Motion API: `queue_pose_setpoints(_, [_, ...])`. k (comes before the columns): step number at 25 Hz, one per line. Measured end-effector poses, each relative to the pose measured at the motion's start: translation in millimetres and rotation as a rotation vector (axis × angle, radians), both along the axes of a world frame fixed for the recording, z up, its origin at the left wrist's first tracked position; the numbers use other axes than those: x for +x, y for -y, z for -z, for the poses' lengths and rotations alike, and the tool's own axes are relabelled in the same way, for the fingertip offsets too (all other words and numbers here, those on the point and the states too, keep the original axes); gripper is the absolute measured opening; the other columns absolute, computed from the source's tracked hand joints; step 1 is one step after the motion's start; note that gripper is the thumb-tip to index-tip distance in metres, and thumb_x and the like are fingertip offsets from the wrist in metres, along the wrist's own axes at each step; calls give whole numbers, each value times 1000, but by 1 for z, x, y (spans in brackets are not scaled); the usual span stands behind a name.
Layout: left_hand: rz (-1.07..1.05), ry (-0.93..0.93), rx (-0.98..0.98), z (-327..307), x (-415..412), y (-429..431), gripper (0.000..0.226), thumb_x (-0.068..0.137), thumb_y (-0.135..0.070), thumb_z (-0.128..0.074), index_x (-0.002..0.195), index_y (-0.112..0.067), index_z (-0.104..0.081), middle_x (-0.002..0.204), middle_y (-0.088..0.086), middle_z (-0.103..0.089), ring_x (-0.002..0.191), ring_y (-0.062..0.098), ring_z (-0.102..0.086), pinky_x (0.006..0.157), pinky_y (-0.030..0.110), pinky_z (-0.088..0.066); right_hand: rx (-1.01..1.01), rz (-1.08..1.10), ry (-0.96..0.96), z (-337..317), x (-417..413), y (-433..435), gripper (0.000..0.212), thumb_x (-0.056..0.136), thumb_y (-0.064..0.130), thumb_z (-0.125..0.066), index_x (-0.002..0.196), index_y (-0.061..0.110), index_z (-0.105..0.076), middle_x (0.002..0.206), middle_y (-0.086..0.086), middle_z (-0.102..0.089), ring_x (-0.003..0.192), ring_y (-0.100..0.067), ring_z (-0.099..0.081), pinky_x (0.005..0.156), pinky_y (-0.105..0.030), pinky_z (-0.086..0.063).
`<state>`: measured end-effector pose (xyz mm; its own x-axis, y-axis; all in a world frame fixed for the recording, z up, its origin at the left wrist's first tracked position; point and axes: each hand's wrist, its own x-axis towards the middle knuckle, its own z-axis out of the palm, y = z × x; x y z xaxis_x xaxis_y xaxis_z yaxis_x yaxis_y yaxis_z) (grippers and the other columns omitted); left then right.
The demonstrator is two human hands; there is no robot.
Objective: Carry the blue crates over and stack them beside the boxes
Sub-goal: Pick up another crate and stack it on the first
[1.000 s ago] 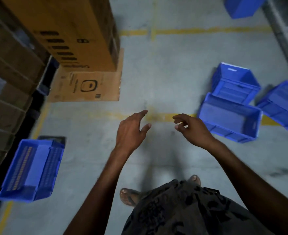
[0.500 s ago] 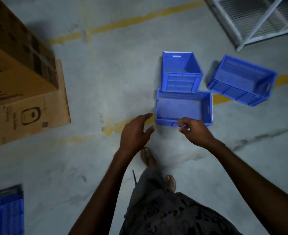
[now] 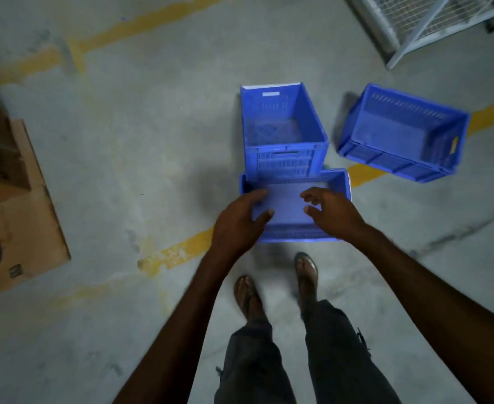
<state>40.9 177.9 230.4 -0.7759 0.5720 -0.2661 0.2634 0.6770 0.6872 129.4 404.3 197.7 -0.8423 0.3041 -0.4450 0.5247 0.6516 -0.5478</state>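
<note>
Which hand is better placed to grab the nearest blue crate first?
Left, narrowly. The left hand already overlaps the nearest crate at its left wall, fingers curled. The right hand hovers open over the crate's middle, away from the right wall. Neither hand grips yet.

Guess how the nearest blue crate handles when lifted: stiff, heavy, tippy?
Likely stiff: the nearest blue crate has moulded, ribbed plastic walls. Probably light for its size, since it looks empty and the walls are slotted. Both hands, left hand and right hand, reach over it, so a two-sided grip should keep it level.
</note>
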Motion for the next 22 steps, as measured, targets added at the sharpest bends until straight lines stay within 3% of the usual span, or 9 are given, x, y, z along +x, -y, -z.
queue_pose_setpoints(4, [-126, 90, 48, 68, -56, -49, 45, 89, -39, -66, 132, -25, -59, 131, -6, -64, 116, 15, -62, 95, 34, -51, 192, -82, -1, 103, -102, -68, 47, 84, 16, -71, 130, 11, -59, 131, -15, -60, 122, -37, -53, 105, -45, -41])
queue_pose_setpoints(7, [-235, 146, 27, 144, -82, -73, 46, 90, -38, -67, 133, -25, -58, 132, -5, -63, 117, 14, -61, 96, 34, -51, 357, -224, 0, 189, -170, -96, 62, 81, 19, -70, 137, 7, -47, 138, -21, -49, 125, -43, -45, 103, -54, -40])
queue_pose_setpoints(10, [-351, 228, 76, 216, -93, -105, 47, 90, -30, -69, 135, -21, -57, 131, -1, -64, 118, 15, -61, 99, 33, -49, 500, -323, 32, 267, -210, -124, 70, 74, 18, -71, 137, 9, -43, 135, -19, -50, 125, -40, -46, 104, -56, -35])
queue_pose_setpoints(13, [-404, 290, 113, 268, -92, -133, 51, 91, -30, -68, 139, -18, -54, 132, 1, -64, 119, 15, -60, 99, 32, -48, 619, -330, -32, 308, -228, -140, 54, 74, 9, -65, 126, 13, -52, 115, -19, -61, 111, -40, -53, 97, -53, -36])
queue_pose_setpoints(17, [-773, 560, 288, 293, -75, -158, 62, 91, -39, -68, 143, -14, -45, 130, 8, -63, 117, 19, -62, 96, 25, -52, 444, -380, -119, 297, -209, -119, 39, 82, 8, -62, 121, 12, -58, 113, -21, -65, 109, -42, -55, 89, -49, -41])
queue_pose_setpoints(18, [-910, 654, 328, 293, -73, -165, 68, 89, -52, -65, 142, -16, -45, 129, 11, -63, 118, 22, -62, 97, 30, -53, 386, -389, -153, 283, -195, -107, 42, 82, 7, -64, 124, 11, -57, 116, -20, -64, 109, -42, -55, 89, -49, -43])
queue_pose_setpoints(19, [-1017, 737, 335, 293, -73, -169, 75, 82, -68, -61, 139, -20, -49, 127, 14, -65, 117, 26, -63, 98, 47, -54, 315, -387, -169, 268, -181, -91, 47, 81, 6, -65, 127, 12, -56, 118, -19, -64, 110, -40, -55, 89, -48, -44])
queue_pose_setpoints(21, [-1170, 846, 364, 285, -72, -169, 86, 71, -87, -49, 129, -24, -56, 121, 15, -67, 109, 31, -67, 72, 40, -52, 136, -384, -98, 232, -161, -59, 58, 78, 12, -70, 133, 18, -54, 120, -13, -64, 110, -35, -57, 88, -45, -49])
queue_pose_setpoints(22, [-1237, 836, 374, 284, -72, -165, 82, 75, -86, -46, 125, -24, -59, 116, 14, -70, 101, 30, -70, 80, 42, -58, 0, -383, -8, 218, -157, -48, 61, 76, 19, -71, 134, 22, -54, 120, -10, -65, 109, -31, -59, 88, -43, -52])
